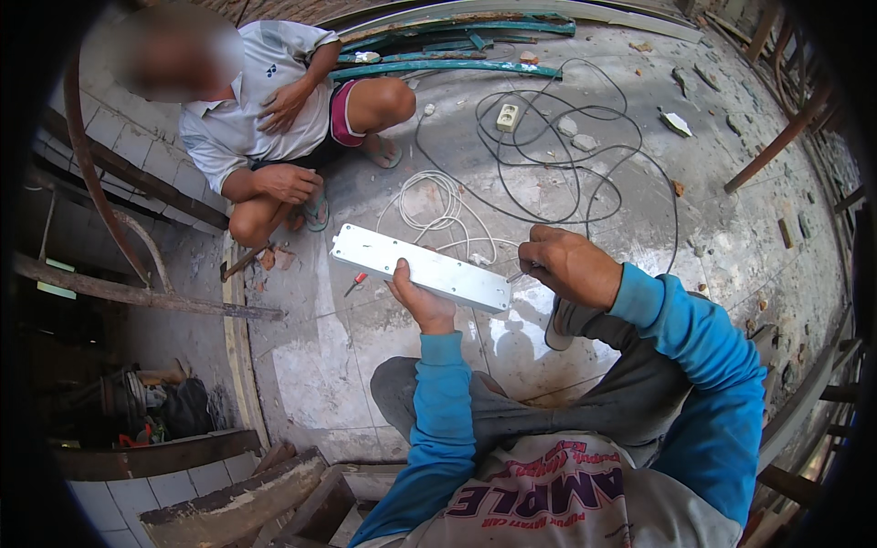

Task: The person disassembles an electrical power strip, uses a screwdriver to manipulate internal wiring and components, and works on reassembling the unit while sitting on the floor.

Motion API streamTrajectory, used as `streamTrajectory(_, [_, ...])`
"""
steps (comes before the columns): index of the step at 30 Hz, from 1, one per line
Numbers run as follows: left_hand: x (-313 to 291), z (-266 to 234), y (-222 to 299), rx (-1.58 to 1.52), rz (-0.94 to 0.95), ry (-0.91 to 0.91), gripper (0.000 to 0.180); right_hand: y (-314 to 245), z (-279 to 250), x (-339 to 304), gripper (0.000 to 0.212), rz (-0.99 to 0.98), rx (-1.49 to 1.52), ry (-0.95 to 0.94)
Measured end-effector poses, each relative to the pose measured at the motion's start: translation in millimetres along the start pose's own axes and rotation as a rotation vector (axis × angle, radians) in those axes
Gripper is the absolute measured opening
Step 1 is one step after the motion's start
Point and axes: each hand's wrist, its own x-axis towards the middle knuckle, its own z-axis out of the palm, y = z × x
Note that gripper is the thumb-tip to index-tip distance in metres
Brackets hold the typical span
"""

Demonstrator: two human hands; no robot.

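A long white power strip point(422, 270) is held up over the floor, its flat back with small screw holes facing up. My left hand point(422, 300) is closed around its near edge, thumb on top. At the strip's right end my right hand point(571, 265) is closed in a pinch on a thin screwdriver point(517, 276). Only a short bit of its shaft shows; the handle is hidden in my fingers. A white cable point(445, 203) lies coiled on the floor beyond the strip. Below the strip's left part lies a screwdriver with a red handle point(360, 278).
A person point(274, 100) squats at the far left, hands away from the strip. Black cable point(585, 164) loops around a cream socket outlet point(507, 117) on the floor. Green-painted bars point(448, 67) lie at the back. A wooden pole point(146, 294) juts in from the left.
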Motion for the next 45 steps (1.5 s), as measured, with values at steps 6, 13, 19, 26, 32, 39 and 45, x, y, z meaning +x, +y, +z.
streamTrajectory(6, [1.8, -3.8, 0.6, 0.004, 0.005, -0.007, 0.047, -8.3, -5.9, 6.2, 0.019, 0.228, 0.076, -0.097])
streamTrajectory(13, [-3.5, 8.2, 3.3, 0.037, 0.001, 0.04, 0.04, -6.5, -4.1, -1.2, 0.015, 0.039, 0.07, -0.033])
streamTrajectory(19, [2.1, -2.1, 0.3, -0.033, -0.013, -0.016, 0.043, -5.8, -2.0, 0.3, 0.018, 0.178, 0.139, -0.013])
streamTrajectory(26, [-2.9, 8.6, 3.4, 0.037, 0.017, 0.01, 0.039, -3.2, -6.0, -0.1, 0.024, -0.002, 0.063, -0.011])
streamTrajectory(32, [-0.3, 2.2, 2.7, 0.004, 0.007, 0.007, 0.041, -6.5, -4.2, 4.7, 0.021, 0.204, 0.119, -0.076])
streamTrajectory(39, [-0.9, 5.5, 0.8, 0.047, 0.01, 0.02, 0.041, 2.7, -1.4, 0.6, 0.019, -0.032, 0.058, -0.029])
streamTrajectory(45, [-0.1, 2.5, 1.7, 0.023, -0.011, 0.013, 0.041, -8.1, -7.7, 2.5, 0.018, 0.164, 0.134, 0.008])
